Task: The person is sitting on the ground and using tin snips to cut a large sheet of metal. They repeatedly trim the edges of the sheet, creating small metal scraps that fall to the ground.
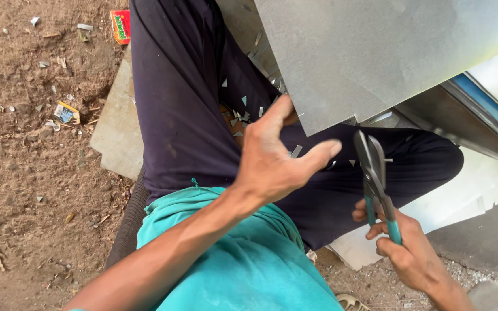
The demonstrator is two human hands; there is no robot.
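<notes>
Outdoors, bare brown dirt [24,173] fills the left side of the view, strewn with litter: a small red and green carton [120,25] lies near the top, a crumpled yellow and blue wrapper [65,112] sits lower down, and pale scraps and dry twigs are scattered between them. Just right of that, a flat grey slab [116,132] rests on the ground, and the person sits on it with legs in dark navy trousers [180,98] and a teal shirt [249,259] in the foreground. Small triangular metal offcuts [243,109] speckle the trousers and the gap between the legs. The left hand [275,158] hovers over the lap with fingers spread wide and empty, its fingertips close under the lower corner of a large grey metal sheet [376,52] that slants across the upper right. Further right, the right hand [407,250] grips the teal handles of tin snips [374,173], whose blades point up toward the sheet's edge, close together and apart from the metal. Pale sheet pieces [468,196] lie under the right leg, and a blue-edged metal frame [485,109] runs along the far right.
</notes>
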